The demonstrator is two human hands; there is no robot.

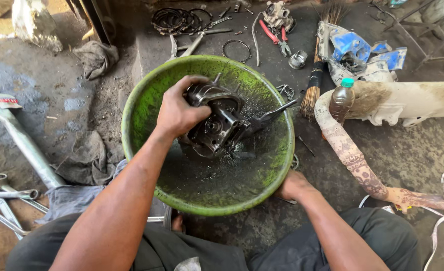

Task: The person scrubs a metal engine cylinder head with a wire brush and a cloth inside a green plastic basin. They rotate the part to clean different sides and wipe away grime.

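Engine casing (pixel 217 125), dark and oily, is held inside the green basin (pixel 146 95), clasped from above by the left hand (pixel 179 111). The basin's near rim is steadied by the right hand (pixel 292 186), fingers hidden. A firm grip is advised, since oil makes metal slippery.

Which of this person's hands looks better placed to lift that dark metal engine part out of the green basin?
The left hand, probably. It already grips the engine part from above, inside the green basin. The right hand rests low against the basin's outer rim, apart from the part, and seems only to steady the basin.
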